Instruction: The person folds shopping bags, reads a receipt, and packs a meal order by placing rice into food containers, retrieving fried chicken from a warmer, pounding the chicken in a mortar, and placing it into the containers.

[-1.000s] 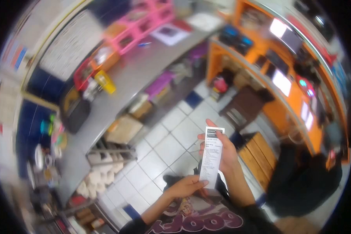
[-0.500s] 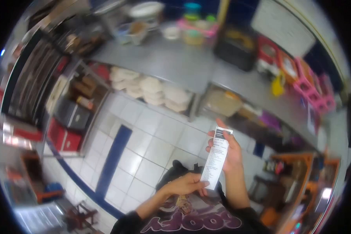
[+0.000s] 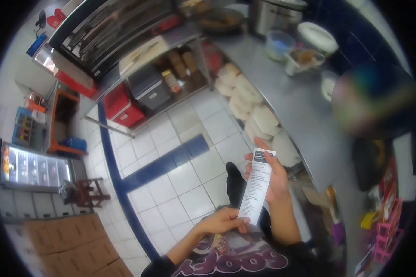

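A long, narrow printed receipt [image 3: 255,195] is held up in front of the wearer's body, grasped by both hands. It slants slightly, its top end leaning to the right, with its printed side towards the camera; a dark block sits at the head and rows of small text run below, too fine to read.

The right hand [image 3: 276,179] grasps the upper part. Its thumb lies over the front, near the top right corner, while the fingers pass behind the paper, so that some fingertips show past the left edge and one finger points up beyond the top. The palm is beside the right edge. The left hand [image 3: 223,220] pinches the bottom end, its thumb on the front at the lower left corner and its other fingers lower, partly hidden. The middle of the strip runs uncovered between the two grips.

Beneath the hands is a dark T-shirt [image 3: 231,258] with large purple lettering, and a black shoe [image 3: 234,179] shows just left of the receipt. Beyond is a white tiled floor [image 3: 186,203] crossed by dark blue bands. A steel counter [image 3: 289,115] stands ahead to the right, with pale takeaway containers [image 3: 249,108] stacked under it. Farther left are a red cooler [image 3: 124,107] and a wooden stool [image 3: 91,194].
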### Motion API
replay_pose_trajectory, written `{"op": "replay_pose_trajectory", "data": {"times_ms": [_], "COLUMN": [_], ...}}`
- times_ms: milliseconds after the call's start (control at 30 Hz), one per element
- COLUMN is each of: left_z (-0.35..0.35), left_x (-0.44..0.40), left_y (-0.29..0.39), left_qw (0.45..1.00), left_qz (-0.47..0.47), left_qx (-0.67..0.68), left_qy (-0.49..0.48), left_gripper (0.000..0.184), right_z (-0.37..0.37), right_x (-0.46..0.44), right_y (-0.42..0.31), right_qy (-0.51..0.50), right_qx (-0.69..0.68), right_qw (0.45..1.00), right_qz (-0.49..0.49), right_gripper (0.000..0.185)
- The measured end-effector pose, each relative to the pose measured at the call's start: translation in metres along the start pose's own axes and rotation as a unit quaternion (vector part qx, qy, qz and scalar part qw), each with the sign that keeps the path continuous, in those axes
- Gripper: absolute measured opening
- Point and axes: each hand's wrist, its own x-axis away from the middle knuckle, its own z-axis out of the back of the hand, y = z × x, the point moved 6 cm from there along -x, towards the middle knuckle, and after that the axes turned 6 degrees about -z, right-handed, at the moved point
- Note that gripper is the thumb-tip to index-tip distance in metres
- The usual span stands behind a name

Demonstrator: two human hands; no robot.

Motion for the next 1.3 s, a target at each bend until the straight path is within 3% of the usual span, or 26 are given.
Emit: {"op": "replay_pose_trajectory", "data": {"times_ms": [100,167,433,467,633,733,800,833,933,1033,1067,1167,1233,1300], "left_z": [0.031,0.055,0.156,0.144,0.226,0.275,0.325,0.35,0.419,0.466,0.485,0.514,0.54,0.565], "left_x": [-0.005,-0.005,-0.027,-0.006,-0.006,0.021,0.035,0.04,0.06,0.074,0.082,0.097,0.086,0.078], "left_y": [0.039,0.069,0.174,0.148,0.169,0.196,0.203,0.214,0.246,0.276,0.27,0.296,0.293,0.312], "left_qw": [0.997,0.995,0.974,0.974,0.961,0.93,0.908,0.906,0.899,0.887,0.895,0.875,0.927,0.917], "left_qz": [0.032,-0.034,-0.104,-0.099,-0.102,-0.185,-0.254,-0.266,-0.176,-0.23,-0.158,-0.257,-0.128,-0.121], "left_qx": [-0.045,-0.051,-0.026,-0.025,-0.02,-0.028,0.111,0.104,0.056,0.01,-0.001,0.172,0.021,-0.006], "left_qy": [0.052,0.083,0.198,0.204,0.257,0.316,0.315,0.313,0.398,0.401,0.417,0.372,0.352,0.38], "left_gripper": [0.031,0.033,0.03,0.028,0.027,0.036,0.049,0.049,0.065,0.066,0.068,0.043,0.035,0.027], "right_z": [-0.037,-0.067,-0.16,-0.15,-0.164,-0.183,-0.204,-0.213,-0.242,-0.265,-0.274,-0.292,-0.285,-0.295], "right_x": [-0.057,-0.098,-0.258,-0.235,-0.315,-0.352,-0.382,-0.4,-0.458,-0.501,-0.517,-0.562,-0.601,-0.646], "right_y": [-0.015,-0.019,-0.021,0.009,0.038,0.065,0.081,0.089,0.113,0.134,0.141,0.167,0.163,0.154], "right_qy": [-0.031,-0.049,-0.16,-0.157,-0.163,-0.152,-0.148,-0.134,-0.146,-0.125,-0.105,-0.082,-0.098,-0.096], "right_qx": [0.015,0.039,0.067,0.063,0.074,0.083,0.094,0.099,0.107,0.111,0.116,0.144,0.088,0.092], "right_qw": [0.998,0.994,0.96,0.957,0.947,0.947,0.947,0.949,0.947,0.948,0.949,0.947,0.949,0.951], "right_qz": [-0.051,-0.085,-0.22,-0.234,-0.268,-0.271,-0.268,-0.268,-0.264,-0.272,-0.274,-0.274,-0.285,-0.281], "right_gripper": [0.058,0.057,0.055,0.055,0.055,0.054,0.054,0.053,0.052,0.052,0.052,0.052,0.051,0.05]}}
